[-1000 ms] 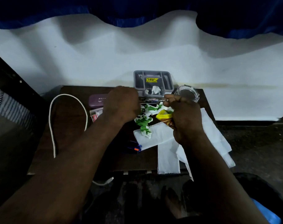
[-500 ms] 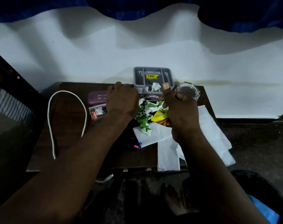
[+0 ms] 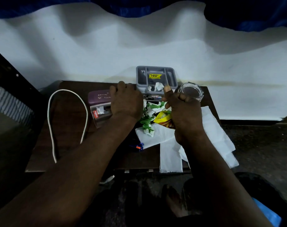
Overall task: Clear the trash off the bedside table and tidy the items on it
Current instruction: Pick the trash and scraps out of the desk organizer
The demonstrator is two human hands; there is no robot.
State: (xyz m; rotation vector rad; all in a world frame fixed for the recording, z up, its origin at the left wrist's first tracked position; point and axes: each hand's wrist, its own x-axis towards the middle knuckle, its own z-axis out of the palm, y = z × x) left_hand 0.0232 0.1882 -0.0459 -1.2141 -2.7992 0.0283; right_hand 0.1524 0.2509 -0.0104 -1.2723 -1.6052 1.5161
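On the dark wooden bedside table (image 3: 69,145) lies a heap of crumpled green-and-white paper (image 3: 146,123) beside a yellow snack wrapper (image 3: 162,117). My right hand (image 3: 183,112) grips the yellow wrapper, thumb pointing up near the grey organizer tray (image 3: 155,71). My left hand (image 3: 126,102) lies knuckles-up at the tray's front left corner, its fingers curled down and hidden. Crumpled white paper (image 3: 158,86) sits in the tray's front compartment. White tissue sheets (image 3: 214,138) spread under my right wrist and hang over the table's front edge.
A purple case (image 3: 97,96) and a clear "cello" box (image 3: 99,115) lie left of my left hand. A white cable (image 3: 67,91) loops at the far left. A glass jar (image 3: 191,91) stands at the back right. A small blue-and-orange item (image 3: 137,146) lies near the front.
Both hands have moved toward the back of the table. My left hand now sits by the tray's corner, uncovering the cello box. My right thumb has lifted upright.
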